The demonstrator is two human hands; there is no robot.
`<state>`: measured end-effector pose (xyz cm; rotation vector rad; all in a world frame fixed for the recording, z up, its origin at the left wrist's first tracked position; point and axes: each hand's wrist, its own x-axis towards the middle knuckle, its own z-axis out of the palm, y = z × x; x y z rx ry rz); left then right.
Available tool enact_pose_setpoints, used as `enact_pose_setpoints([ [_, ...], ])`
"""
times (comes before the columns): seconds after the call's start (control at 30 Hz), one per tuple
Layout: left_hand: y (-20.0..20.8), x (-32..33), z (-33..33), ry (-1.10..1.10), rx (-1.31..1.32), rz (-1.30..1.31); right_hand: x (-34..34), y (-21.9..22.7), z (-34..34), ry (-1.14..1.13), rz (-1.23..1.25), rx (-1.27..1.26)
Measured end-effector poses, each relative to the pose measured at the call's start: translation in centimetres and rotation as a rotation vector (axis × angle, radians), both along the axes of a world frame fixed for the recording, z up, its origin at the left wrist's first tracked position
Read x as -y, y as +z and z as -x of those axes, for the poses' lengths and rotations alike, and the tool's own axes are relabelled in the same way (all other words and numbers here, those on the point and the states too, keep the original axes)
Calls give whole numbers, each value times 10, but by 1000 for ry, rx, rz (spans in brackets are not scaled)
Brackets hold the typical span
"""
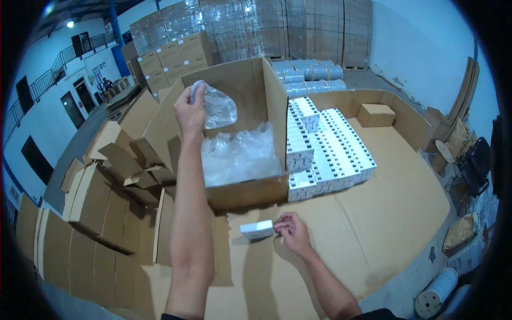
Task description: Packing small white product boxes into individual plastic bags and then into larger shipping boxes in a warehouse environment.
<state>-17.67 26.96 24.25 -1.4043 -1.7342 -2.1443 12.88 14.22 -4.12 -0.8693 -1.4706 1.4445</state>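
My left hand [191, 111] is raised over the left side of a large open carton [248, 194], its fingers closed on a crumpled clear plastic bag [220, 111]. More clear plastic bags [237, 157] lie heaped inside that carton. Lower down, my right hand [293, 232] has its fingertips curled at the right end of a small white box [257, 230], just above the cardboard-covered table [368, 229]. Rows of matching white boxes with dark marks [341, 154] stand stacked against the carton's right side.
Flattened and folded brown cartons [101, 213] crowd the left side. A small closed brown box [376, 114] sits at the table's far right, inside a raised cardboard edge [416, 120]. Cable spools [309, 73] and wrapped pallets [234, 29] stand behind; a black chair [474, 165] is at right.
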Motion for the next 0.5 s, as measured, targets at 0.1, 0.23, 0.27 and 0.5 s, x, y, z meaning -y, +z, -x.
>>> enact_pose_setpoints([
  [0.1, -23, 62, -60, -222, 208, -30, -6, -3, -6, -27, 51, -118],
  [0.23, -75, 137, -98, -261, 310, 65, -3, -2, -12, -76, 86, -126],
  [0.27, -87, 153, -107, -269, 321, 122, -2, -3, -15, -91, 55, -110],
  [0.5, -184, 251, -148, -416, 449, 342, 31, 21, -29, 44, 200, -163],
])
